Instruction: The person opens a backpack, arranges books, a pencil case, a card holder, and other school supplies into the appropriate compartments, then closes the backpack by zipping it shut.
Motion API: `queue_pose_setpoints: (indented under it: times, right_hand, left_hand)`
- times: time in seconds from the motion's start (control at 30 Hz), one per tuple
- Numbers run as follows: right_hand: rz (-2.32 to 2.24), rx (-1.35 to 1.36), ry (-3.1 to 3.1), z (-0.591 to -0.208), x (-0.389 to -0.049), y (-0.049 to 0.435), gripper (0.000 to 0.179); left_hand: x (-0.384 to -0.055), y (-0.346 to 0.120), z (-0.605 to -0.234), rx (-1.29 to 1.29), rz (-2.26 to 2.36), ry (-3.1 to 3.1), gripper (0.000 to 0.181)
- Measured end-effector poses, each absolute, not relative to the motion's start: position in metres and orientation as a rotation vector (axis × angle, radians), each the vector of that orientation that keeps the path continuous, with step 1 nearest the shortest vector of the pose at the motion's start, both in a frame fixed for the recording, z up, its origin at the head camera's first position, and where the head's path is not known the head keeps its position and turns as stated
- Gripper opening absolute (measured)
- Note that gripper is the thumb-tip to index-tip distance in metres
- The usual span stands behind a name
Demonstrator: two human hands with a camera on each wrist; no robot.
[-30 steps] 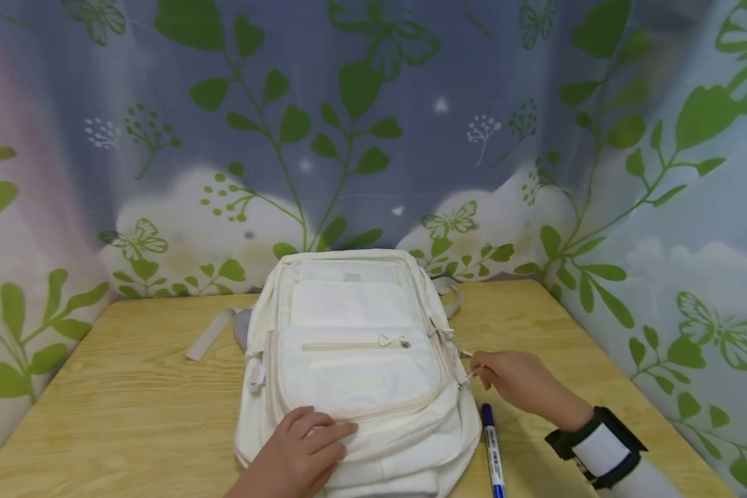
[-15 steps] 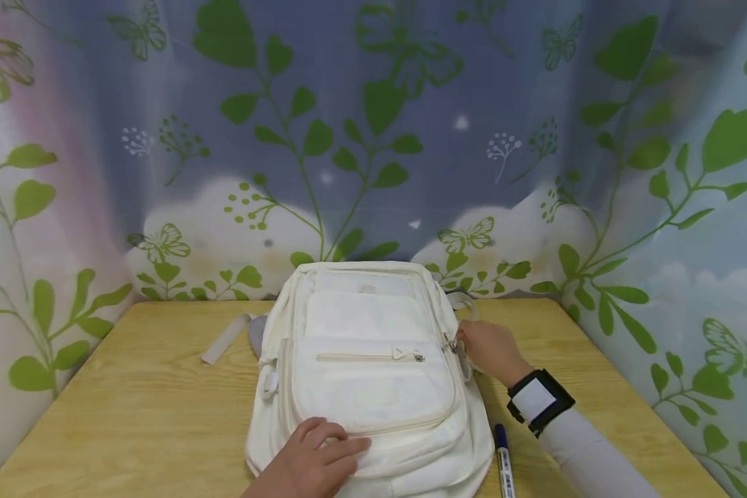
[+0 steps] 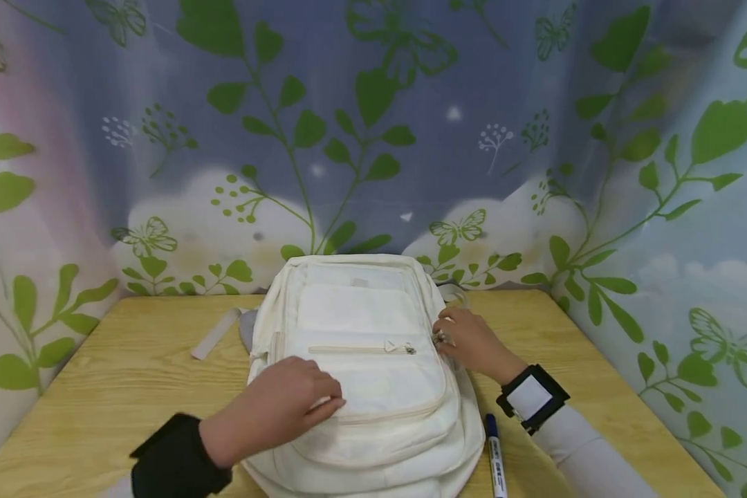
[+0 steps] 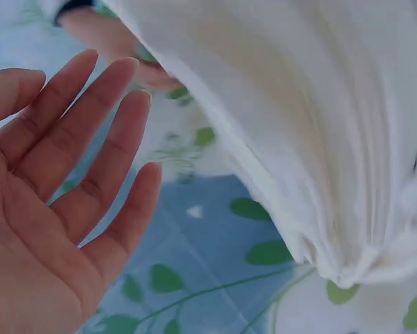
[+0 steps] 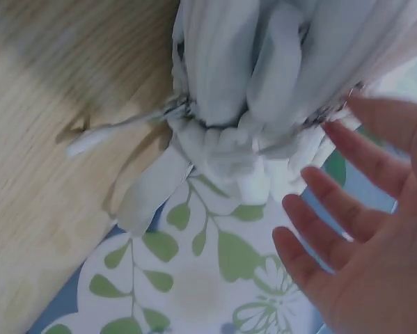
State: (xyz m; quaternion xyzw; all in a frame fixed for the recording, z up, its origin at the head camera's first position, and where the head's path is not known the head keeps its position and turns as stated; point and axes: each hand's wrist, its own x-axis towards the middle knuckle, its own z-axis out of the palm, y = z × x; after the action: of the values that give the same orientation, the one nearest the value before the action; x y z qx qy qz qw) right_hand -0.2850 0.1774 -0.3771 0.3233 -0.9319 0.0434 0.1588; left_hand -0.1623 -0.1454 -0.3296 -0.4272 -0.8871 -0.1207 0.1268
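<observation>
A white backpack [image 3: 373, 387] lies front side up on the wooden table. Over the lower left of its front pocket hovers my left hand [image 3: 283, 401]. Its fingers are loosely extended with nothing in them; in the left wrist view, the left palm [image 4: 41, 236] is apart from the white fabric [image 4: 278, 118]. At the bag's right edge, my right hand [image 3: 473, 342] pinches a zipper pull [image 3: 438, 337] between thumb and index finger. The right wrist view shows those fingertips at the metal zipper pull [image 5: 326, 115], the other fingers spread loosely. Another zipper pull [image 5: 177, 108] with a cord hangs nearby.
A marker [image 3: 495, 456] with a blue cap lies on the table [image 3: 137, 394], right of the bag. Straps stick out at both sides, including a pale strap [image 3: 214, 335] at left. A leaf-patterned curtain [image 3: 373, 138] surrounds the table's back and sides.
My right hand has let go of the lower zipper pull's cord and moved up and left to another pull. My left hand has lifted off the bag's lower front and moved up.
</observation>
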Motion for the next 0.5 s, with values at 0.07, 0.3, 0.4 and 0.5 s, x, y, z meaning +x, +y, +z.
queue_pose_setpoints:
  times: [0.07,0.3,0.4,0.5]
  right_hand:
    - [0.113,0.957,-2.665,-0.377,-0.284,0.174,0.011]
    - [-0.036,0.891,-2.550,-0.390,-0.282,0.171,0.010]
    - [-0.137,0.888,-2.446,-0.394,-0.280,0.172,0.010]
    - [-0.210,0.890,-2.365,-0.396,-0.279,0.174,0.009]
  left_hand:
    - [-0.182,-0.144,-0.319,-1.233,-0.261,-2.596,0.019]
    - [-0.249,-0.128,-0.317,-1.279,-0.079,-2.633,0.014]
    - [-0.265,-0.122,-0.327,-1.278,-0.031,-2.707,0.018]
    - [-0.272,-0.118,-0.336,-1.238,-0.014,-2.818,0.030]
